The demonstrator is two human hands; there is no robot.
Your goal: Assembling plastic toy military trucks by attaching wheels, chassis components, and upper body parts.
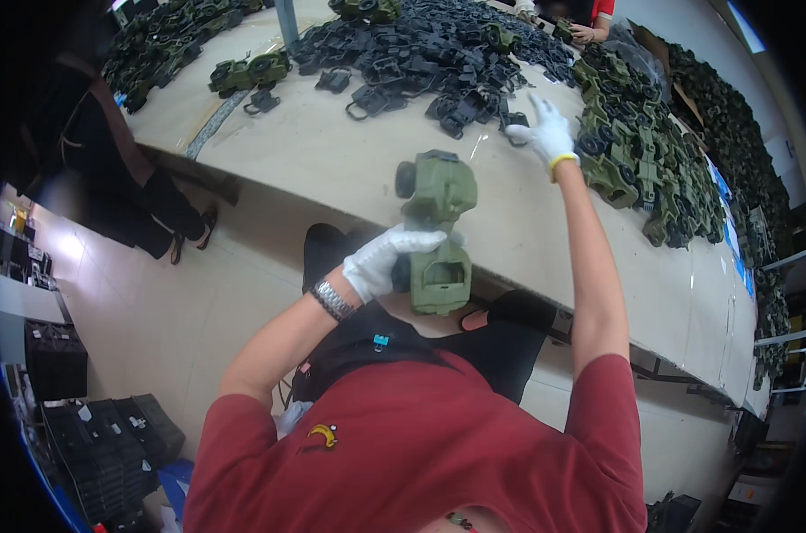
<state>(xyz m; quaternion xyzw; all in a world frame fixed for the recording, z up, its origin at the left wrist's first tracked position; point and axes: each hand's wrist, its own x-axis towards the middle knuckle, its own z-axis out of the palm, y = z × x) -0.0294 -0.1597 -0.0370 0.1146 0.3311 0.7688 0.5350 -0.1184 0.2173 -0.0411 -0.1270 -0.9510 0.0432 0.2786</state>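
In my white-gloved left hand [390, 258] is a green toy truck [440, 191] with black wheels, held above the table's near edge. The fingers close round its middle, and an open bed shows at the lower end. My white-gloved right hand [550, 133] is stretched out over the table with thumb and fingers apart. Right beside its thumb lies a small dark plastic part [513, 119]; whether they touch I cannot tell. Beyond the hand spreads a heap of similar dark grey parts [403, 58].
Green toy trucks [656, 164] are piled along the table's right side, with another pile [167, 44] at far left. A metal post [286, 22] rises from the table [332, 164]. Across it another person's hand [585, 34] shows. Someone stands at left; black crates [110, 453] are stacked lower left.
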